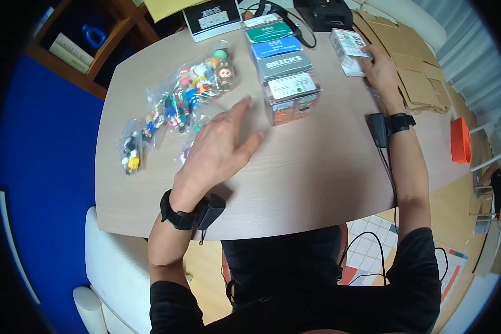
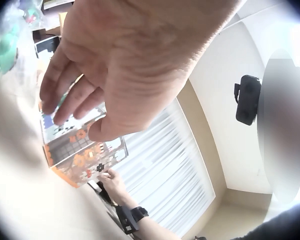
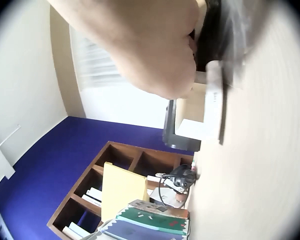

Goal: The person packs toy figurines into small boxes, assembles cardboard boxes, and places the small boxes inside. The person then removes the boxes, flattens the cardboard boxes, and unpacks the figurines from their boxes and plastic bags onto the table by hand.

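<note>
My left hand [image 1: 220, 145] hovers over the table with its fingers extended, left of a row of small boxes, and holds nothing. Its palm and spread fingers also show in the left wrist view. Bagged toy figurines [image 1: 178, 106] lie beyond and left of it, partly behind the hand. The nearest box [image 1: 292, 94] in the row has a clear front with orange inside. At the far right, my right hand [image 1: 383, 72] grips the right edge of a white printed box [image 1: 348, 47]. In the right wrist view its fingers are mostly hidden behind the palm.
Flattened cardboard [image 1: 409, 61] lies right of the white box. A black device [image 1: 323, 14] with cables and a white boxed item [image 1: 212, 19] stand at the back. An orange-red container [image 1: 459, 140] is at the right table edge. Wooden shelves [image 1: 103, 50] stand at the back left.
</note>
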`<state>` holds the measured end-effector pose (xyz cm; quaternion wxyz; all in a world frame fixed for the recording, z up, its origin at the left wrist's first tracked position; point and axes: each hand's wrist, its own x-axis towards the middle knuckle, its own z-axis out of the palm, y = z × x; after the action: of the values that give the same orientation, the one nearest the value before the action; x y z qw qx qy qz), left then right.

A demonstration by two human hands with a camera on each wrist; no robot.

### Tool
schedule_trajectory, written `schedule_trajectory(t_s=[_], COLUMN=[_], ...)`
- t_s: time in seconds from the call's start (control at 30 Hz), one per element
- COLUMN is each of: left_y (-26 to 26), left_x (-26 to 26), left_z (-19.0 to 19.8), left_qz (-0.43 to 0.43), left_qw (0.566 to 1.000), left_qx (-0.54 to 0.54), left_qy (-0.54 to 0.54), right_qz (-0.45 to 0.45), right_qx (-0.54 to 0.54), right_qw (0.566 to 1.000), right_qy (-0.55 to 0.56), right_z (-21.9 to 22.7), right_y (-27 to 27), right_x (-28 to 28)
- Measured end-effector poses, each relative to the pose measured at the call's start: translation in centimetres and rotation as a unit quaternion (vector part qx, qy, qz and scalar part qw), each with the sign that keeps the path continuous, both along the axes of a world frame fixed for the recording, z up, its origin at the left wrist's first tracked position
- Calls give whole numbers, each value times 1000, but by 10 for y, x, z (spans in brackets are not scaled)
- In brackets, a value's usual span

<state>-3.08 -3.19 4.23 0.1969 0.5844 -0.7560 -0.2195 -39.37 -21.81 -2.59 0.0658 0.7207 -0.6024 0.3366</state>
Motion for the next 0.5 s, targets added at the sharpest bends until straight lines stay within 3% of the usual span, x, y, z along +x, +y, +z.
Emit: schedule_trajectory(t_s=[0.07,0.13,0.17,0.23,0.27,0.33,0.4,0.47,0.5], left_y=[6,10,11,9,10,10,9,6,3], left_x=[12,25,30,42,46,48,50,59,65], left_z=[5,3,-3,-16,-18,-14,-13,-9,-6], left_qz=[10,-52,-44,-140,-131,-149,-126,-104,-77], left_qw=[998,989,989,898,897,865,861,851,835], left_qx=[59,110,109,232,226,248,177,108,72], left_qy=[15,87,94,346,357,409,461,503,540], right_qz=[-31,-38,-14,44,76,226,292,427,468], right_qx=[18,-7,-63,-115,-110,-163,-158,-40,43], right_qw=[998,998,990,956,936,877,884,825,824], right_qy=[-54,-45,-127,-267,-326,-391,-329,-368,-317], right_z=[7,13,21,48,64,96,111,112,117], right_y=[0,-7,-10,-7,0,44,90,122,138], right_x=[1,-7,-11,-7,-4,40,77,105,118])
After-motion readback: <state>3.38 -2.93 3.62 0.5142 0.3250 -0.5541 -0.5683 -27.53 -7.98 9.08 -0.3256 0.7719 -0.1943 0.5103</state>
